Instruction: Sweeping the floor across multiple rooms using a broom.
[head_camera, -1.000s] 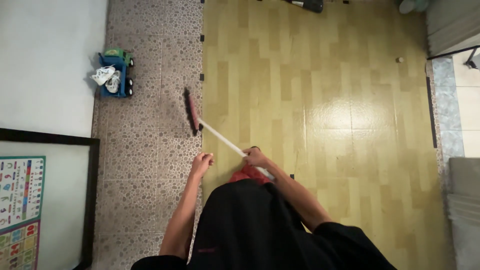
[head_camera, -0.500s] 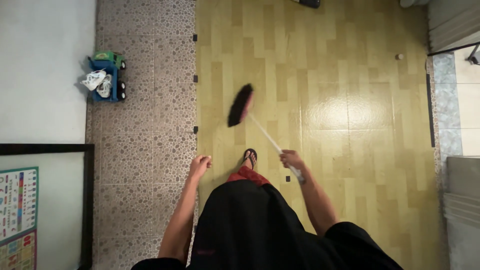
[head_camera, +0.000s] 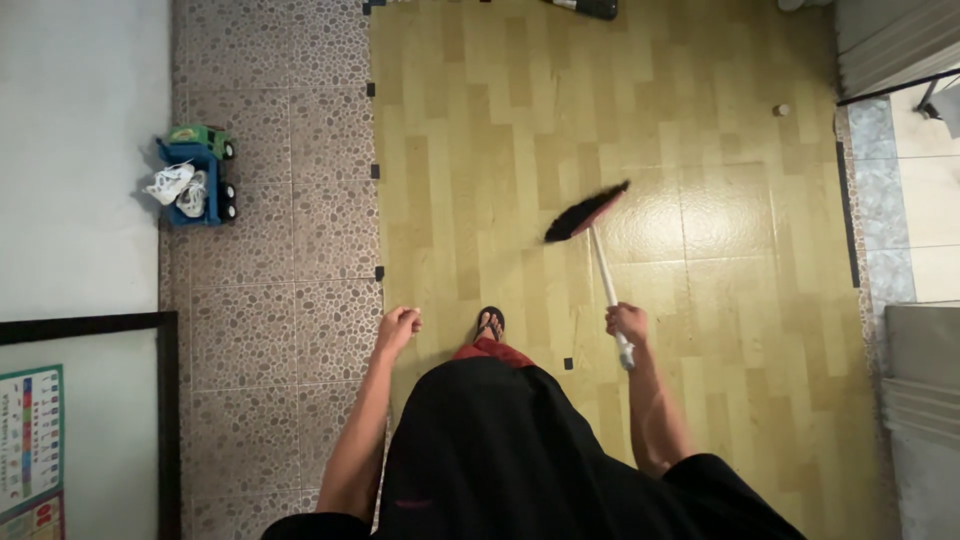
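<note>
Broom head (head_camera: 587, 212) swung rightward; right hand (head_camera: 626, 323) grips handle's end.

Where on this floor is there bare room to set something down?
Free: wood-look floor left of the broom, and right of it toward the small round thing. Crowded: the toy truck by the wall, and around the sandalled foot.

My home, wood-look floor (head_camera: 500, 150) next to pebble tiles (head_camera: 280, 250), toy truck (head_camera: 195, 175) with little shoes by the wall, kids' learning chart (head_camera: 30, 440), my broom (head_camera: 590, 215)
</note>
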